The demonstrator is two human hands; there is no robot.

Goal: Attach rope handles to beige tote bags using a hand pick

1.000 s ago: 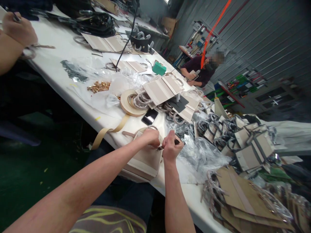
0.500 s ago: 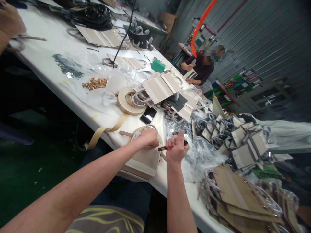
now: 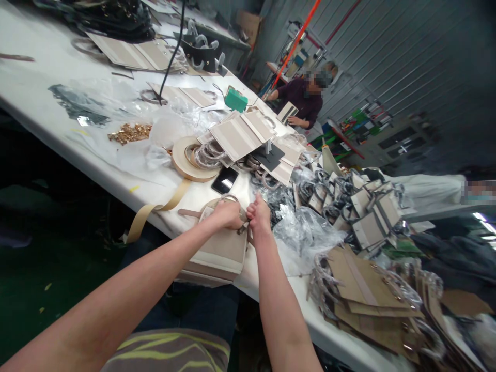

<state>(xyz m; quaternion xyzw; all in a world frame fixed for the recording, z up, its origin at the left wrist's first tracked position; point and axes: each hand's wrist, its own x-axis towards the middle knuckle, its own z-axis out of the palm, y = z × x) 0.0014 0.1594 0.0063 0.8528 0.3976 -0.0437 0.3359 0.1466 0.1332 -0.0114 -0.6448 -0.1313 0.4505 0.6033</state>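
Note:
A beige bag point(image 3: 221, 253) lies at the near edge of the white table, in front of my body. My left hand point(image 3: 229, 214) is closed at the bag's upper edge, by its wrapped handle; what its fingers grip is hidden. Close on its right, my right hand point(image 3: 259, 212) is wrapped round a dark tool point(image 3: 243, 228), whose tip points down at the bag's edge beside my left fingers. A strap end point(image 3: 188, 212) sticks out on the bag's left side.
Beyond the bag are a phone point(image 3: 225, 180), a tape roll point(image 3: 189, 159) and stacked beige panels point(image 3: 242, 135). Gold hardware point(image 3: 129, 133) lies left. Plastic wrap point(image 3: 306, 232) and brown bags point(image 3: 360, 289) fill the right. A person point(image 3: 304, 98) works across the table.
My right hand has moved left and down, bringing the dark tool against the bag's edge by my left hand. The view has shifted, and another person's hand at upper left is out of sight.

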